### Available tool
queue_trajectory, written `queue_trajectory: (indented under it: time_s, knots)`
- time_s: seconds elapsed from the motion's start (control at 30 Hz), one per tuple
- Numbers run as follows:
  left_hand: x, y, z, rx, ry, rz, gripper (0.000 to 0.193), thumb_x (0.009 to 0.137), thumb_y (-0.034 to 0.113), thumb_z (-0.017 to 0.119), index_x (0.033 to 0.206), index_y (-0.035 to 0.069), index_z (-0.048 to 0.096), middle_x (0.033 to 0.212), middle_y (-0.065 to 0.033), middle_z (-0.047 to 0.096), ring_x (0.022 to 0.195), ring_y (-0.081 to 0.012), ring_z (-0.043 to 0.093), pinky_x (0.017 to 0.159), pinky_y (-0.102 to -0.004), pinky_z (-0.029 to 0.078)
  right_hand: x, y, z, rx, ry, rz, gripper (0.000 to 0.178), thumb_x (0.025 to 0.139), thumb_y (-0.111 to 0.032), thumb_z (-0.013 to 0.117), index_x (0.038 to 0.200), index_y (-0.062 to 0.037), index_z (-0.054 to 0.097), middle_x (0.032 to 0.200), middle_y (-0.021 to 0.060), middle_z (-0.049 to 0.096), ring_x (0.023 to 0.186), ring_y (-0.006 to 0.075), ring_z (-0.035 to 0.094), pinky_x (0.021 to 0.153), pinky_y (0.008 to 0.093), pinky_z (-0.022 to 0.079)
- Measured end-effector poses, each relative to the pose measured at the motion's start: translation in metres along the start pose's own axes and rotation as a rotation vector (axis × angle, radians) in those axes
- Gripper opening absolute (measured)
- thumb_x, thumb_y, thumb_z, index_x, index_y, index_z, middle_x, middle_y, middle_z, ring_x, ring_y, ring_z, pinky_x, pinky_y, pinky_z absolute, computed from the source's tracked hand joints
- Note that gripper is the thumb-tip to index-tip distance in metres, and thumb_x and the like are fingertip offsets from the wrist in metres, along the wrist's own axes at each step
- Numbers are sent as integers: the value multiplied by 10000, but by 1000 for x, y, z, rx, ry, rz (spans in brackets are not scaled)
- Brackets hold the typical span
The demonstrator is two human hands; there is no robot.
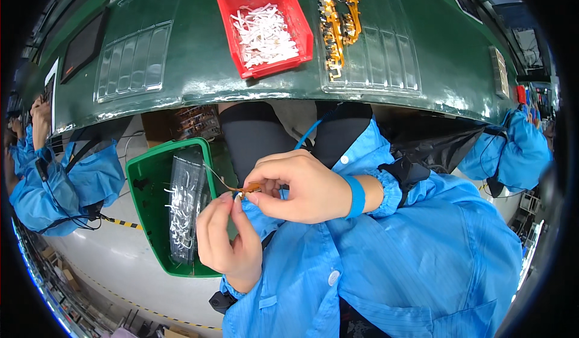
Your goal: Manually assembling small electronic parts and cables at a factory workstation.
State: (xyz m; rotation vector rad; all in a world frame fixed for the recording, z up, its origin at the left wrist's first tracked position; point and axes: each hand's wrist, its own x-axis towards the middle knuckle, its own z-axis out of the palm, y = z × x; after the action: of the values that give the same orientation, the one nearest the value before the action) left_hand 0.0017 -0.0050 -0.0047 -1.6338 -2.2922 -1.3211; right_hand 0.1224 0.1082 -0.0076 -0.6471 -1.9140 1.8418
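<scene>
Above my lap, both hands meet around a small orange flex circuit [249,189] with a thin tail that sticks out up and to the left. My right hand [310,187] grips its body between thumb and curled fingers. From below, my left hand [229,241] pinches the near end of the same piece, thumb against fingertip. A small whitish bit shows between the fingertips; its kind is too small to tell. Part of the flex circuit is hidden by my fingers. A blue band [357,195] circles my right wrist.
On the green table stands a red bin [307,44] of white paper-like strips [265,33]. Orange flex circuits [333,27] lie on a clear tray [386,54]; another clear tray [136,54] is leftward. A green bin [143,220] holds clear plastic trays [186,211]. Co-workers' blue sleeves [84,169] flank me.
</scene>
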Motion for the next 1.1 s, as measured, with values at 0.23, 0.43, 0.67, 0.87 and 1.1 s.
queue_trajectory:
  time_s: [0.23,0.43,0.67,0.87,1.1]
  knots:
    - [-1,-2,-3,103,-71,149,178,777,-101,695,950,-60,696,902,-176,708,793,-277,711,681,-320,575,-3,4,4,-227,88,-255,132,811,-73,629,902,23,641,782,129,594,688,294,622,596,377,502]
    - [2,-1,-6,49,-144,96,169,760,-101,698,926,-65,700,884,-175,721,776,-267,720,677,-307,573,-6,6,3,-373,95,-412,99,784,-54,636,838,11,585,768,126,527,672,322,586,606,414,501]
    - [9,0,-12,10,-232,116,178,727,-101,719,898,-54,705,863,-163,727,757,-256,727,658,-296,580,-8,2,-7,-413,-5,-364,151,799,-1,648,942,14,601,820,125,556,698,318,599,598,388,498]
    - [17,1,-20,-77,-340,84,114,752,-111,699,860,-76,686,810,-177,714,714,-246,712,657,-279,543,-6,-1,-13,-334,-72,-351,86,768,-38,624,766,28,569,751,157,547,702,345,597,612,422,500]
    - [24,-1,-21,-155,-381,77,150,726,-100,720,864,-44,704,820,-153,718,680,-233,706,578,-263,540,-6,-5,-18,-309,-118,-320,79,793,-37,611,766,26,572,743,165,552,713,364,593,618,438,492]
